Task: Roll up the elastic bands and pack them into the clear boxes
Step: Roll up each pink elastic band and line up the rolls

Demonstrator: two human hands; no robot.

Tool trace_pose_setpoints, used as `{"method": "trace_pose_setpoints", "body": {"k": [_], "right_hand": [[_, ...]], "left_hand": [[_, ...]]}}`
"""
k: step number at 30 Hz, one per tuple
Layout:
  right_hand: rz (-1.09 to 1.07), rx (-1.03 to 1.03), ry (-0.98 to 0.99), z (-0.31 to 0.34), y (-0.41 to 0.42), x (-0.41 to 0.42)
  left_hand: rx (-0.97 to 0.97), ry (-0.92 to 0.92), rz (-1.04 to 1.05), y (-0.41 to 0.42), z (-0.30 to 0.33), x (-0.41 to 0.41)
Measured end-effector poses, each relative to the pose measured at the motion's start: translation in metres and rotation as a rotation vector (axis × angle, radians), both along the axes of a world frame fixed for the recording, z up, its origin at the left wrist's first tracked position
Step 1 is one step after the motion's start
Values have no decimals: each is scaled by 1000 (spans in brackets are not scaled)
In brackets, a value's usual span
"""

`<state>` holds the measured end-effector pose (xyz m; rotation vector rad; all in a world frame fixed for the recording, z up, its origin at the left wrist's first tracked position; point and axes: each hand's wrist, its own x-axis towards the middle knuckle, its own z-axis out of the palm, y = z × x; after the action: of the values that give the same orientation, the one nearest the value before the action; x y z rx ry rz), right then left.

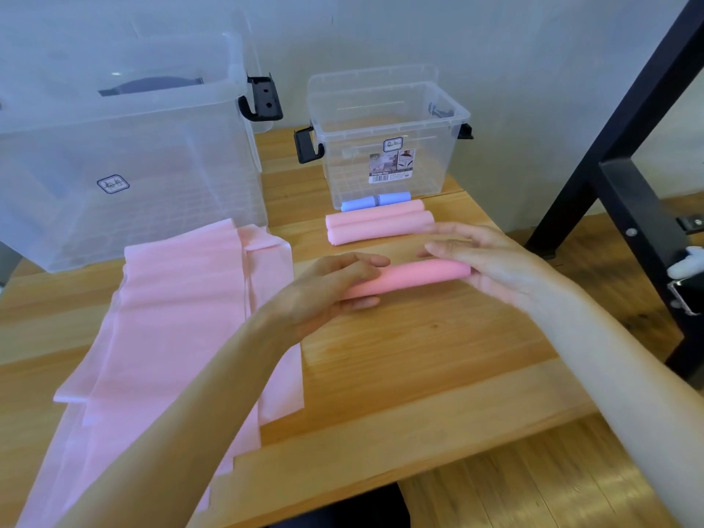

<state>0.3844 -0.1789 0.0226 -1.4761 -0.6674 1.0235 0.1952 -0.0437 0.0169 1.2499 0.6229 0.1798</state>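
We find the rolled pink band (409, 278) held just above the desk (419, 356), left hand (324, 295) pinching its left end and right hand (484, 261) cupping its right end, and we judge it light, soft, prone to unrolling unless gripped around both ends.

Single head-worn view, looking forward and down from close above the table (419, 337); wall (495, 40) beyond, floor (533, 489) at lower right.
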Motion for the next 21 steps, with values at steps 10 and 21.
{"method": "trace_pose_setpoints", "body": {"k": [10,21], "right_hand": [[-48,-84,-224,-17,21,27],[-207,-103,-560,-27,40,30]], "left_hand": [[292,101,70,41,-10,3],[1122,274,291,42,-22,12]]}}
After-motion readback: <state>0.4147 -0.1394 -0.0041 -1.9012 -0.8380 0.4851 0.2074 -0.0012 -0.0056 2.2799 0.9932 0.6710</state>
